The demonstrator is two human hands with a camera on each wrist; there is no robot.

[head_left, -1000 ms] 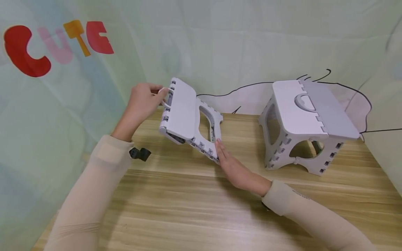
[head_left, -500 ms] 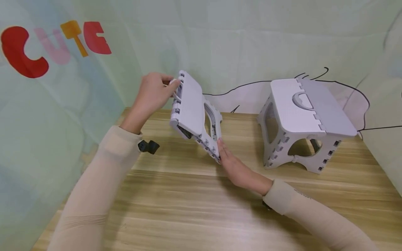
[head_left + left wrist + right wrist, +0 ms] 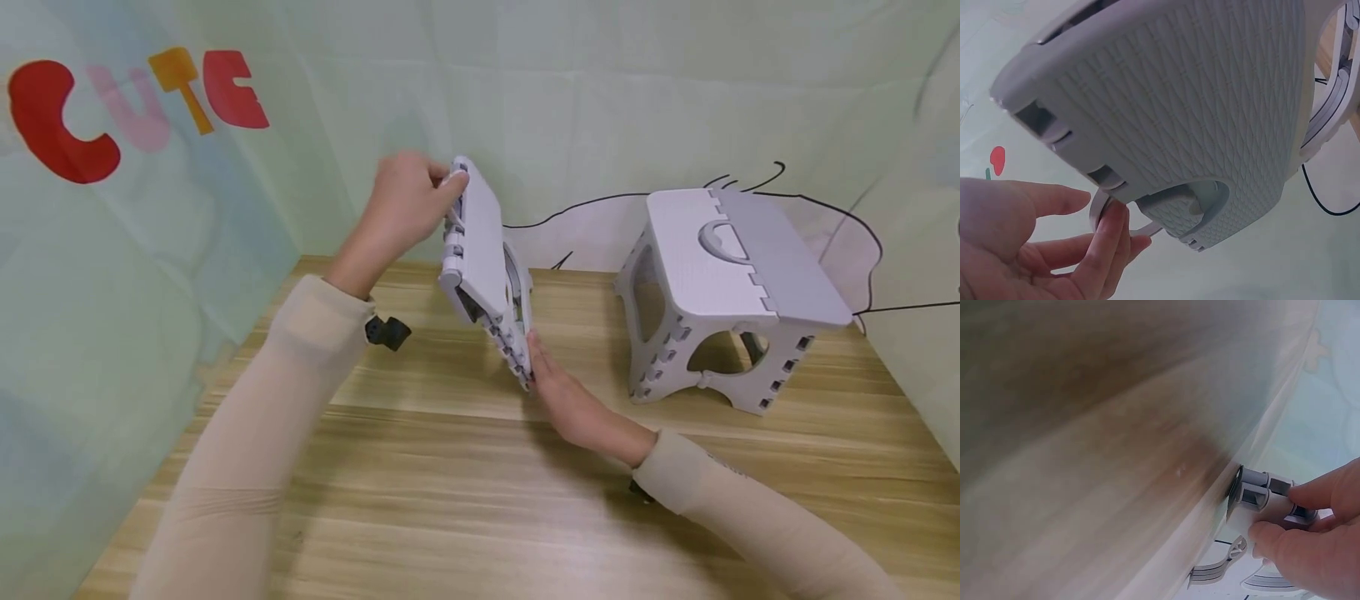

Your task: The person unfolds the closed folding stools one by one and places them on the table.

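Note:
A light grey folding stool (image 3: pixel 482 250), partly folded, stands tilted on the wooden table. My left hand (image 3: pixel 408 200) holds its carry handle at the raised edge of the seat. In the left wrist view, the fingers go through the handle loop (image 3: pixel 1096 209) beside the woven-textured seat half (image 3: pixel 1197 106). Lower down, my right hand (image 3: pixel 573 408) grips the near edge of the leg panel. The right wrist view has the thumb and fingers on either side of that hinged edge (image 3: pixel 1260 515). Much of the leg frame is hidden behind the seat.
To the right a second folding stool (image 3: pixel 705 267) stands unfolded on the wooden table (image 3: pixel 450 500), its seat half white and half grey. A printed cloth (image 3: pixel 525 108) hangs behind and at the left, with coloured letters on it.
My left hand has moved right and up with the handle, swinging the seat steeper and closer to the leg panel. The right hand has stayed nearly in place. The second stool has not moved.

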